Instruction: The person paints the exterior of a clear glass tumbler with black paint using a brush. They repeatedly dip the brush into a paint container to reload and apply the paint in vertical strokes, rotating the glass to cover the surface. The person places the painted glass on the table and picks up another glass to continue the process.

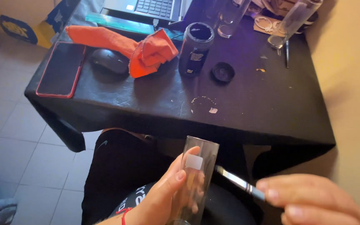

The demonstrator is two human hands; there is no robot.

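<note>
The left hand (163, 200) grips a clear, empty glass tube (196, 179) (open-topped); the right hand (313, 200) pinches a thin metal-ferruled brush (238, 182).

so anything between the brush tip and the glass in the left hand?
Nothing visible. The brush in the right hand runs straight to the glass tube held by the left hand; its tip sits at the wall.

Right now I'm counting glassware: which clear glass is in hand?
The glass tube with a white sticker, gripped by the left hand; the other glasses stand on the table's far edge.
</note>
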